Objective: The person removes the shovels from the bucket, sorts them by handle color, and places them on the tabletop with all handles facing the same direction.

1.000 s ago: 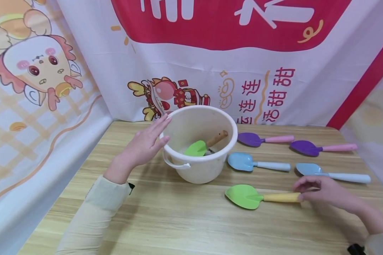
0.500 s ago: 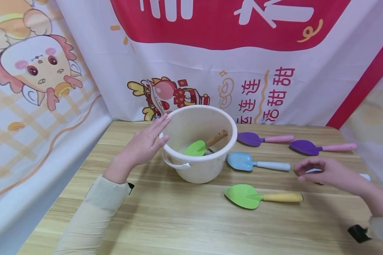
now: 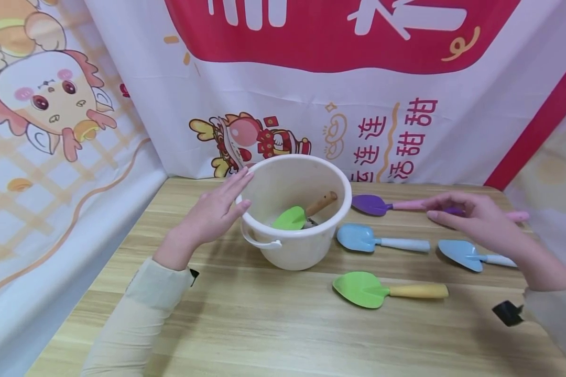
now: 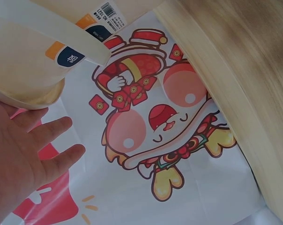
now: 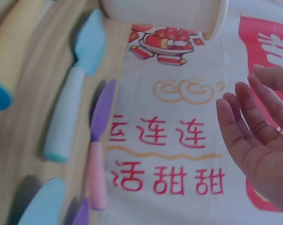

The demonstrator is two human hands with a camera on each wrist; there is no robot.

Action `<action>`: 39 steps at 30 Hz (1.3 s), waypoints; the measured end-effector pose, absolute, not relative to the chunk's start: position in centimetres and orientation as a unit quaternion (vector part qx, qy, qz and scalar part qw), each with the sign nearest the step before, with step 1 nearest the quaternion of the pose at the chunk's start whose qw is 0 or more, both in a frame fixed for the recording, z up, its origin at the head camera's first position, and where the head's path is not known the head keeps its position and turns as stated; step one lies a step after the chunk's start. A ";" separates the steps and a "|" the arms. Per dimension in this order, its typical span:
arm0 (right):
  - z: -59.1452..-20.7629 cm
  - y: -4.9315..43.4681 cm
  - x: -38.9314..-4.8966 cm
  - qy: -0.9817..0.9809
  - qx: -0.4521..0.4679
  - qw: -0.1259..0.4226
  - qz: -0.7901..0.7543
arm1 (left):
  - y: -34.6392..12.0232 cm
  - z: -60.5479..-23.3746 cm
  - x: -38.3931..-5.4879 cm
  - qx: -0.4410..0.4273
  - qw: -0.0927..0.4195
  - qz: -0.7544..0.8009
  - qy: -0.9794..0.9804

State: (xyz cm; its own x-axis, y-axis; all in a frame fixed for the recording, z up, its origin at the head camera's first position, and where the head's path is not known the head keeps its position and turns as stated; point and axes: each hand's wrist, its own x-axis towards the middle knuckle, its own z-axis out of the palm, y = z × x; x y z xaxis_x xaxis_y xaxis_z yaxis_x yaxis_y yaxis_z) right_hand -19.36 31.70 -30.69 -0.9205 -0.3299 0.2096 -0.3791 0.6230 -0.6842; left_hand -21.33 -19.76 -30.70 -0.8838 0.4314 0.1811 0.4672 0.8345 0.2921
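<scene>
My left hand (image 3: 214, 212) rests with extended fingers on the left rim of a white plastic bucket (image 3: 294, 251); the left wrist view shows the fingers at its lip. In the bucket lie a green-bladed trowel (image 3: 290, 219) and a brown wooden handle (image 3: 322, 204). My right hand (image 3: 481, 222) hovers over the purple trowel with a pink handle (image 3: 516, 216) at the back right, partly hiding it. Loosely bent fingers hold nothing in the right wrist view. Left of it lies another purple trowel (image 3: 370, 204), the end of its pink handle near my fingertips.
Two light-blue trowels (image 3: 356, 238) (image 3: 462, 254) lie in the middle row. In front is a green trowel (image 3: 360, 289) with a yellow wooden handle. A printed cloth (image 3: 273, 84) hangs behind the wooden table (image 3: 264, 324).
My right hand has left the green trowel's handle end and moved back, past the right light-blue trowel, to above the right purple trowel. The left hand and bucket have stayed put.
</scene>
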 end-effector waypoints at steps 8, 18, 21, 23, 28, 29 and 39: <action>-28.2 28.7 -20.3 -0.891 0.218 0.058 0.395 | -19.7 -30.6 -21.4 -0.237 0.055 -0.163 -0.956; -25.0 24.4 -21.5 -0.875 0.301 0.094 0.366 | -19.7 -30.6 -21.3 -0.238 0.054 -0.164 -0.956; -24.4 22.8 -22.0 -0.871 0.319 0.087 0.363 | -19.7 -30.6 -21.2 -0.236 0.053 -0.167 -0.956; -24.2 21.7 -22.5 -0.868 0.327 0.079 0.365 | -19.7 -30.6 -21.2 -0.236 0.052 -0.169 -0.956; -24.2 19.1 -23.2 -0.860 0.362 0.057 0.354 | -19.7 -30.6 -21.1 -0.235 0.052 -0.168 -0.956; -24.3 18.6 -23.3 -0.859 0.368 0.054 0.350 | -19.7 -30.6 -21.1 -0.235 0.053 -0.168 -0.956; -24.4 14.5 -24.4 -0.867 0.400 0.007 0.296 | -19.7 -30.9 -21.3 -0.238 0.059 -0.175 -0.953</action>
